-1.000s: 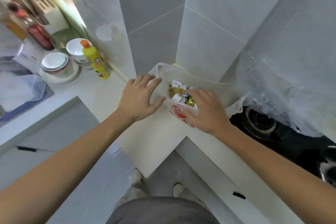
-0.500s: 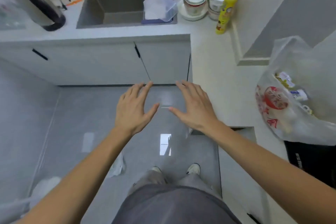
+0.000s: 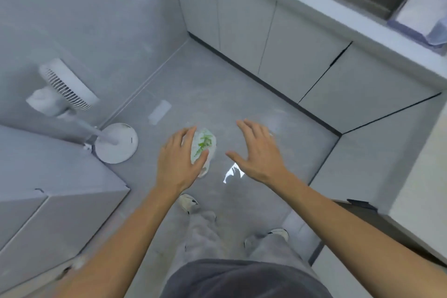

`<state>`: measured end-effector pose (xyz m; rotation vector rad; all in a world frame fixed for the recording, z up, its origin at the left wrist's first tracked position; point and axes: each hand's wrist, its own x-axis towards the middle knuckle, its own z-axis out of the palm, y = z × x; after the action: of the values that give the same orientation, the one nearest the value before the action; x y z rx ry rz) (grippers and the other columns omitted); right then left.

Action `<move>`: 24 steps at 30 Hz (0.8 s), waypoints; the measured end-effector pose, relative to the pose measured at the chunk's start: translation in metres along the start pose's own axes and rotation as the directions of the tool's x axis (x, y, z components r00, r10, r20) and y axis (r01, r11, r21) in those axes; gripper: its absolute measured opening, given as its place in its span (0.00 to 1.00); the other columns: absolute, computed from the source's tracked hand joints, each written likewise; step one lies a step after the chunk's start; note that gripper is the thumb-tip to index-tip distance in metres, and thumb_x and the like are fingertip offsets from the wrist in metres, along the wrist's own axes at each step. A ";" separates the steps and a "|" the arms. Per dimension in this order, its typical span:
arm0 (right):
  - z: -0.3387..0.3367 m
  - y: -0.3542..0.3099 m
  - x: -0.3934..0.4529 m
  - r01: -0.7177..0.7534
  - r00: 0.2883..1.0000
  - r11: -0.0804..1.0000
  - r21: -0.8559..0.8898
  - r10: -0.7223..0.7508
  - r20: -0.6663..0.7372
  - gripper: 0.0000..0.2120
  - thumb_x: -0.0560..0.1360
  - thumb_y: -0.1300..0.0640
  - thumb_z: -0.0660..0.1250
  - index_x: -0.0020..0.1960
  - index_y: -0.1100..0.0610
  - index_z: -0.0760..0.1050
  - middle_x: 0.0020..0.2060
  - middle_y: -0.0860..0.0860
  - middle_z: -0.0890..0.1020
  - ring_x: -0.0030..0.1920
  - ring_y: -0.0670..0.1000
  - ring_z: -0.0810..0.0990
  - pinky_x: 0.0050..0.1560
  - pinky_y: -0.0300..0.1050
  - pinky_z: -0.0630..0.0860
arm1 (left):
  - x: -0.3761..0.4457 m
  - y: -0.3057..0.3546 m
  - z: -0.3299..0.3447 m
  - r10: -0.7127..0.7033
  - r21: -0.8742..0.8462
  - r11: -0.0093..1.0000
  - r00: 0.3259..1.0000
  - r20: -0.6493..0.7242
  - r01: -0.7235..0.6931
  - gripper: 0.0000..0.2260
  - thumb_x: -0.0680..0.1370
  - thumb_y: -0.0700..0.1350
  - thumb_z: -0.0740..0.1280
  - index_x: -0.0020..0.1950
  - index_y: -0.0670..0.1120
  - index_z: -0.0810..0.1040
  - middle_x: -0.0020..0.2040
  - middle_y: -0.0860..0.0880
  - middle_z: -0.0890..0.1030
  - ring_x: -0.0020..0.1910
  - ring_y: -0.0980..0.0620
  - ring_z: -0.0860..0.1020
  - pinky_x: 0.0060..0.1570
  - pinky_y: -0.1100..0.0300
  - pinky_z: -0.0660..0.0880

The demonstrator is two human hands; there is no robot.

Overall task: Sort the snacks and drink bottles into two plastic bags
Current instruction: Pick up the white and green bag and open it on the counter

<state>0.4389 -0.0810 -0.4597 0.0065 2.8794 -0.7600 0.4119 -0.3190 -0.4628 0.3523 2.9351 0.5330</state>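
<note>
White plastic bag [image 3: 202,146] w/ green print is seen on grey floor [image 3: 217,84], partly hidden behind left hand [image 3: 180,159]; contact can't be told. Right hand [image 3: 257,152] is held apart, fingers spread, nothing gripped. White fan [image 3: 72,104] is stood at left by wall.

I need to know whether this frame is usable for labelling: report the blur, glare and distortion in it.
Head view: motion blur smears the white fan, the trousers and shoes; a bright glare patch sits on the glossy floor between the hands; wide-angle distortion slants the cabinet fronts; the left hand and right hand stay fairly sharp, as does the green-printed bag on the floor.
</note>
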 end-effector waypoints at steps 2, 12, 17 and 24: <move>0.030 -0.020 0.027 0.012 0.999 1.000 -0.011 -0.011 0.035 0.40 0.75 0.30 0.60 0.80 0.52 0.61 0.75 0.51 0.68 0.73 0.56 0.67 0.70 0.56 0.69 | 0.009 -0.044 0.004 -0.065 -0.032 0.997 0.997 0.034 0.066 0.29 0.79 0.62 0.62 0.76 0.50 0.66 0.70 0.48 0.74 0.68 0.45 0.72 0.61 0.46 0.72; 0.248 0.020 0.187 0.020 0.975 0.998 -0.061 -0.006 0.224 0.40 0.77 0.35 0.66 0.81 0.51 0.58 0.78 0.52 0.65 0.75 0.58 0.64 0.70 0.56 0.71 | 0.084 -0.220 0.169 -0.253 0.018 0.967 0.957 0.145 0.253 0.31 0.78 0.62 0.59 0.77 0.48 0.67 0.70 0.47 0.74 0.66 0.43 0.73 0.56 0.46 0.73; 0.397 0.092 0.250 -0.007 0.951 0.996 -0.088 0.034 0.306 0.42 0.77 0.35 0.66 0.82 0.50 0.54 0.80 0.53 0.60 0.77 0.59 0.61 0.71 0.59 0.71 | 0.112 -0.299 0.326 -0.361 -0.012 0.928 0.910 0.202 0.371 0.31 0.79 0.59 0.65 0.79 0.48 0.64 0.70 0.44 0.73 0.65 0.39 0.73 0.56 0.44 0.74; 0.574 0.186 0.322 -0.069 0.911 0.990 -0.126 0.114 0.396 0.41 0.77 0.38 0.69 0.82 0.44 0.52 0.80 0.54 0.57 0.76 0.61 0.61 0.67 0.61 0.74 | 0.160 -0.392 0.518 -0.539 0.022 0.824 0.771 0.338 0.567 0.35 0.79 0.65 0.64 0.82 0.56 0.56 0.79 0.41 0.60 0.73 0.36 0.64 0.64 0.40 0.71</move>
<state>0.2196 -0.2124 -1.0937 -0.0252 2.5009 -0.5125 0.2684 -0.4647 -1.0998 -0.4010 2.4936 0.4453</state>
